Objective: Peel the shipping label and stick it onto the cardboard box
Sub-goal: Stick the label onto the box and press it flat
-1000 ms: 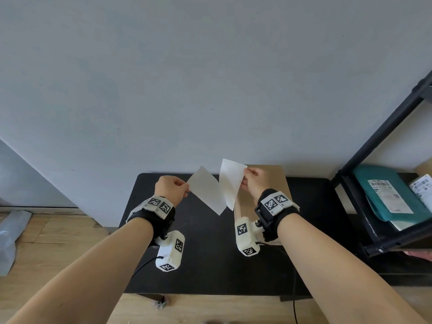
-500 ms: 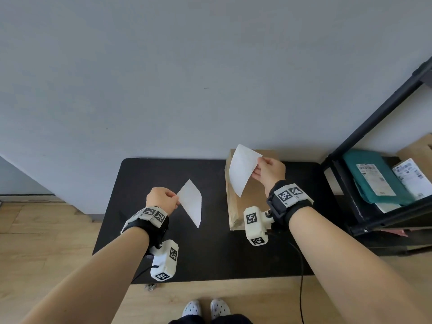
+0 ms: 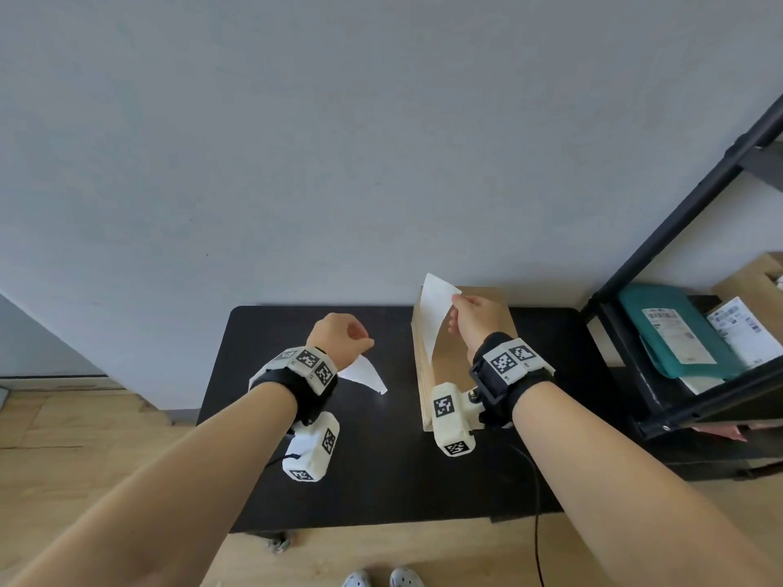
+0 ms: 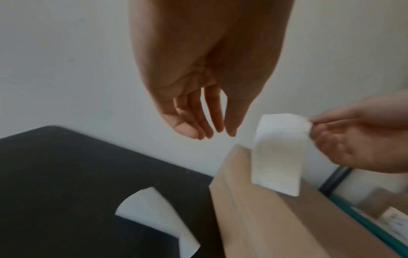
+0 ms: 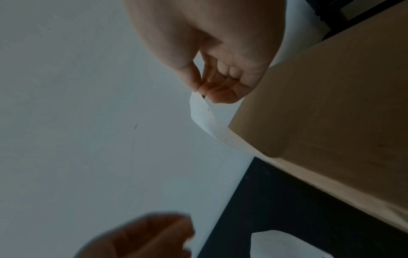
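Note:
My right hand (image 3: 466, 313) pinches the top edge of the white shipping label (image 3: 433, 317) between thumb and fingers, and the label hangs over the left part of the brown cardboard box (image 3: 455, 370). The left wrist view shows the same label (image 4: 279, 153) dangling above the box (image 4: 287, 223). The curled white backing sheet (image 3: 364, 374) lies on the black table (image 3: 381, 480), left of the box. Just above that sheet hovers my left hand (image 3: 339, 336), fingers straight and relaxed (image 4: 199, 122), holding nothing.
A black metal shelf (image 3: 686, 400) stands at the right, with a teal mailer (image 3: 673, 332) and other labelled parcels on it. A grey wall runs behind the table. Wooden floor and my shoes (image 3: 381, 578) show below the table's front edge.
My left hand let go of the backing sheet, which now lies on the table. My right hand carried the label to the right, over the box.

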`<action>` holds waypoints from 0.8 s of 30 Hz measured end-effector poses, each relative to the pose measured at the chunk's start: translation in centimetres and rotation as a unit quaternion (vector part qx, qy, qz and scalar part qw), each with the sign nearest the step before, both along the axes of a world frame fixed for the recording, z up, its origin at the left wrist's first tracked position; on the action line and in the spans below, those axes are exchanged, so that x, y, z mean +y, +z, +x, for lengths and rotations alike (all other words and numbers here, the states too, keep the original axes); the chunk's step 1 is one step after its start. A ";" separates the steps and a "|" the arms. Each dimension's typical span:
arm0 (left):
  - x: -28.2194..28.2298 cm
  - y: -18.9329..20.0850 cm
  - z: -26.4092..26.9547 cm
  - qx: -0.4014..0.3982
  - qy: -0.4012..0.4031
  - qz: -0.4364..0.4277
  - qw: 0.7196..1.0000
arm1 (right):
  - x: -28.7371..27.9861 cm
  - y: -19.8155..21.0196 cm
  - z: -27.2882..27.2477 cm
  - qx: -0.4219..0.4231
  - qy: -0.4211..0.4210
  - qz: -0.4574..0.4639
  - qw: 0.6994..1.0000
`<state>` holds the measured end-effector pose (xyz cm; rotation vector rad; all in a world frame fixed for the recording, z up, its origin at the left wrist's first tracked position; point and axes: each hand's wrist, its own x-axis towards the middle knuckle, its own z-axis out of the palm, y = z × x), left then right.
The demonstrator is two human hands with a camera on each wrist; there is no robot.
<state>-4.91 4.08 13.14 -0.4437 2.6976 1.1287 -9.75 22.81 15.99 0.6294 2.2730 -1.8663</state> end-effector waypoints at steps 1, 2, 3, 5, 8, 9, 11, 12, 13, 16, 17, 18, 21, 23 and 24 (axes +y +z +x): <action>0.7 0.9 -0.4 0.020 -0.019 0.003 1.000 | -0.3 0.5 0.1 0.001 0.009 -0.001 1.000; 1.4 1.7 -0.9 0.037 -0.036 0.003 0.999 | -0.6 0.9 0.1 0.003 0.015 -0.007 1.000; 2.0 2.3 -1.2 0.050 -0.051 -0.002 0.997 | -1.0 1.3 0.1 0.004 0.021 -0.013 1.000; 3.0 3.5 -1.6 0.066 -0.071 -0.034 0.995 | -1.6 2.1 0.1 0.000 0.034 -0.016 0.999; 3.8 4.5 -1.9 0.077 -0.091 -0.098 0.988 | -2.0 3.1 0.4 0.005 0.045 -0.037 0.998; 3.9 4.6 -1.9 0.080 -0.093 -0.111 0.986 | -2.1 3.4 0.5 0.010 0.046 -0.046 0.998; 3.9 4.9 -2.0 0.082 -0.087 -0.122 0.985 | -2.1 3.9 0.7 0.019 0.046 -0.056 0.997; 3.9 5.0 -2.1 0.084 -0.080 -0.120 0.986 | -2.2 4.1 0.8 0.023 0.045 -0.056 0.997; 4.0 5.1 -2.1 0.089 -0.070 -0.114 0.987 | -2.1 4.2 0.8 0.025 0.045 -0.055 0.997; 4.0 5.2 -2.3 0.105 -0.052 -0.086 0.989 | -1.9 4.4 1.0 0.032 0.046 -0.061 0.997; 4.0 5.1 -2.4 0.107 -0.047 -0.073 0.990 | -1.7 4.5 1.0 0.038 0.047 -0.061 0.996; 4.0 5.0 -2.5 0.110 -0.041 -0.058 0.991 | -1.4 4.5 1.0 0.047 0.045 -0.058 0.996; 4.1 4.6 -3.1 0.117 -0.021 0.014 0.993 | 0.2 4.1 0.6 0.068 0.031 -0.035 0.997; 4.4 4.2 -3.3 0.112 -0.014 0.070 0.991 | 1.7 3.4 0.3 0.066 0.033 -0.010 0.997; 4.7 4.0 -3.3 0.102 -0.011 0.098 0.990 | 2.5 3.0 0.2 0.058 0.041 0.004 0.997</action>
